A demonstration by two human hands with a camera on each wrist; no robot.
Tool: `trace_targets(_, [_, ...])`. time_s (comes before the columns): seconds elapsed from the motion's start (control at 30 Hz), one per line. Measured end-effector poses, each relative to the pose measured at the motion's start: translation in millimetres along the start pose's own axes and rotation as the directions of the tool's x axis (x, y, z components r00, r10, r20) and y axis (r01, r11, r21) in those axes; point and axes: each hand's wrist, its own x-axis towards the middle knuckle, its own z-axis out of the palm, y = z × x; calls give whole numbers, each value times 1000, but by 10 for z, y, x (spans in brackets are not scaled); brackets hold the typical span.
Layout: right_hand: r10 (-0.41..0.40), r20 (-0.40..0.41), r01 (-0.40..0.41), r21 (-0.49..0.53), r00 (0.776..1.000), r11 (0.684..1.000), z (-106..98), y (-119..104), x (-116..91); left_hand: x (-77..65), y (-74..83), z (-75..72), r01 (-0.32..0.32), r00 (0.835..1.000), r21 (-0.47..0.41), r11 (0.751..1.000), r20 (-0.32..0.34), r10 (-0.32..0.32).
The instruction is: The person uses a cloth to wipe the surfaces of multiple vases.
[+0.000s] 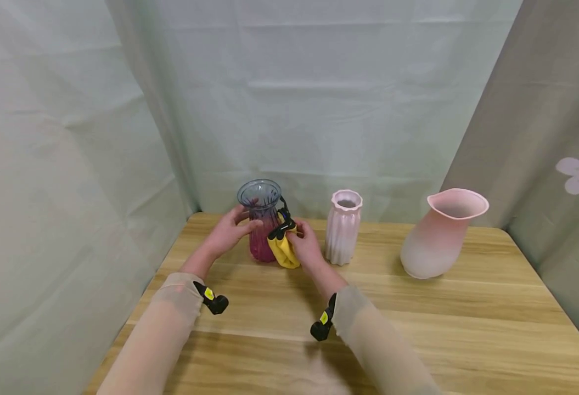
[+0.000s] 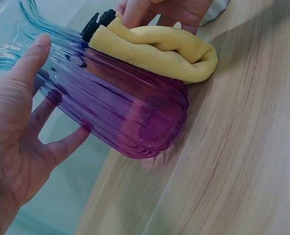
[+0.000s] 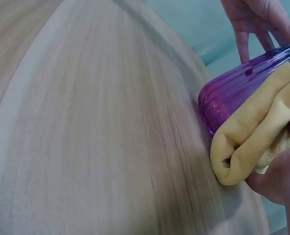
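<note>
A ribbed glass vase (image 1: 261, 244), blue at its flared rim and purple towards the base, stands upright at the left of the table. My left hand (image 1: 224, 235) holds its left side, thumb (image 2: 34, 56) at the front and fingers behind, seen through the glass. From the right, my right hand (image 1: 307, 246) grips a folded yellow cloth (image 1: 284, 253) with black edging, which lies against the vase's side. The right wrist view shows the cloth (image 3: 255, 125) bunched between fingers and glass, with part of the right hand cut off by the frame.
To the right of my right hand stands a slim pink-and-white fluted vase (image 1: 342, 233). Farther right is a larger pink-and-white vase (image 1: 432, 241) with a wide mouth. The wooden table (image 1: 492, 318) ends at pale curtains (image 1: 343, 109) behind and at the sides.
</note>
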Motion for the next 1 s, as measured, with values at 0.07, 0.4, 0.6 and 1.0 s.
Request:
trace_targets(0.07, [-3,-5,3,4,1000,1000,9,3,4,0,12,0,12,1000,-5,1000,-1,-12])
trace_targets(0.4, [-31,-37,35,103,999,994,89,-123,15,13,4,11,26,1000,-44,999,1,-26])
trace_targets(0.6, [-96,-51,103,169,994,980,163,-393,58,16,20,23,26,1000,-23,999,-8,-26])
trace_targets(1.0, [-117,-95,145,377,989,915,173,-720,89,22,4,26,38,999,-10,999,-5,-38])
